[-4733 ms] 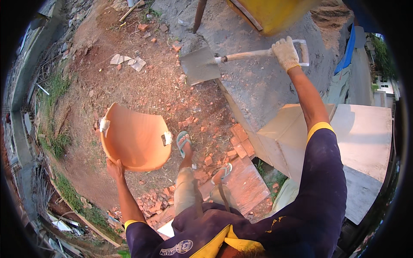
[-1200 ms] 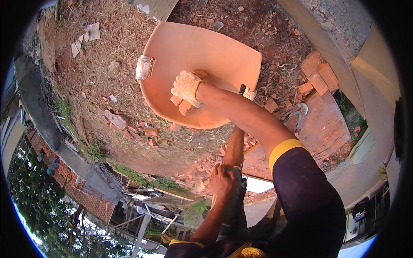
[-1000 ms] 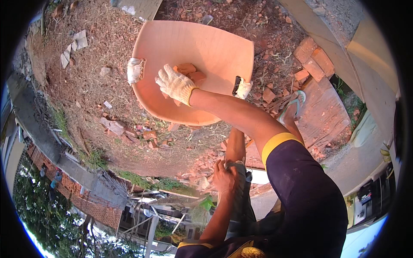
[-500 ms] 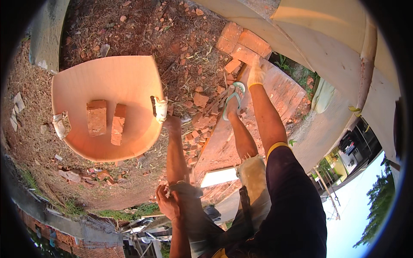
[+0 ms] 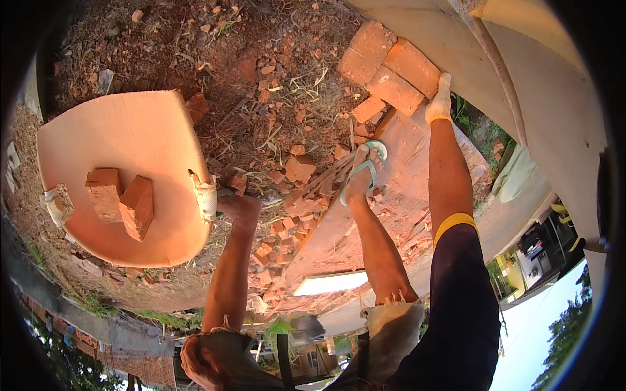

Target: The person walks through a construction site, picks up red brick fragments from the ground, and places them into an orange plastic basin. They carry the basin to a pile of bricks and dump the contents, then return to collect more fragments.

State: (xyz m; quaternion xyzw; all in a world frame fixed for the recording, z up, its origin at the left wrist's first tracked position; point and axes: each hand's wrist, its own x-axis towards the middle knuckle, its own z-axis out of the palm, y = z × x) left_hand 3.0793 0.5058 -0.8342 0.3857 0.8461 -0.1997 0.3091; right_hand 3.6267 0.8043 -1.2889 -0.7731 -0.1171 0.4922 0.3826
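My right hand [image 5: 441, 99], in a cream glove, lies against the near right end of a red brick [image 5: 413, 68]; its fingers look stretched and pressed to that end. This brick sits against another brick [image 5: 367, 52] at its left and one in front [image 5: 396, 90]. My left hand [image 5: 201, 366] is bare and rests low by my left knee, blurred and in shadow, its fingers hard to make out. To the left lies a tan-orange tub [image 5: 124, 120] with cloth-wrapped handles, holding two bricks [image 5: 136, 207], one leaning towards the other.
A reddish board [image 5: 391, 215] lies under my right foot [image 5: 360, 173], which wears a pale green flip-flop. My left foot [image 5: 240, 207] stands beside the tub's handle. Brick rubble [image 5: 290, 228] covers the soil between. A pale wall [image 5: 417, 23] runs along the right behind the bricks.
My right hand has shifted from the front brick to the end of the right-hand brick. My left hand has dropped lower. In the tub, the two bricks now lie closer together; the view has shifted.
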